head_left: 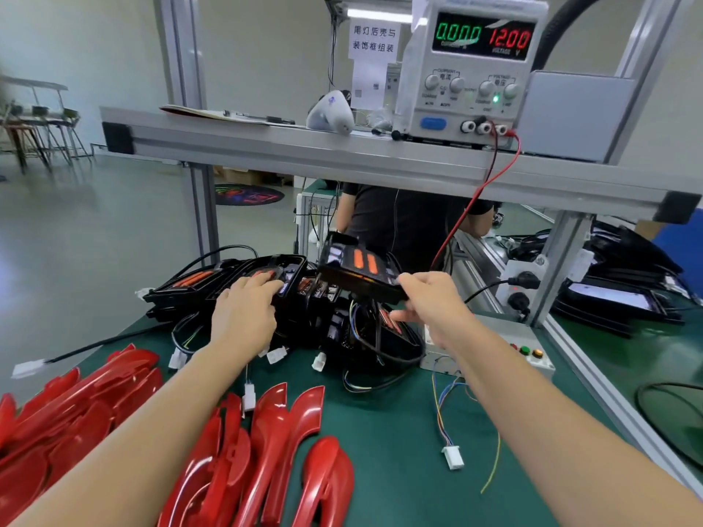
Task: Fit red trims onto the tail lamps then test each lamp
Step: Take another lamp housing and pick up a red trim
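Note:
A pile of black tail lamps (243, 279) with orange lenses and trailing cables lies at the back of the green mat. My right hand (430, 302) grips one black tail lamp (357, 266) by its near edge and holds it lifted and tilted above the pile. My left hand (243, 310) rests with its fingers on a lamp in the pile. Glossy red trims (281, 443) lie in heaps near the front, more red trims (72, 405) at the left.
A power supply (471, 66) on the shelf reads 0.000 and 12.00, with red and black leads hanging down. A grey button box (528, 353) and loose test connector (452, 456) lie at right. Aluminium frame posts flank the bench. A person stands behind it.

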